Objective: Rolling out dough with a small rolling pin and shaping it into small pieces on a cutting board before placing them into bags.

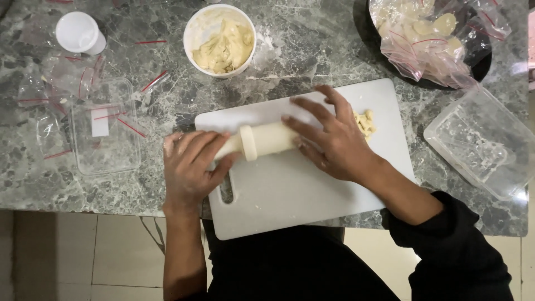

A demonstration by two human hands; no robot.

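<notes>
A white cutting board (pixel 290 189) lies on the grey marble counter in front of me. A cream-coloured rolling pin (pixel 267 140) rests across the board. My left hand (pixel 189 167) curls around the pin's left handle. My right hand (pixel 331 139) lies flat on the pin's right part, fingers spread. A small piece of pale dough (pixel 366 122) shows on the board just past my right hand; what lies under the hand is hidden.
A white bowl of pale dough (pixel 220 40) stands behind the board. A white cup (pixel 79 33) and clear zip bags (pixel 106 125) lie at the left. A dark plate with bagged dough pieces (pixel 432 39) and a clear plastic container (pixel 482 142) sit at the right.
</notes>
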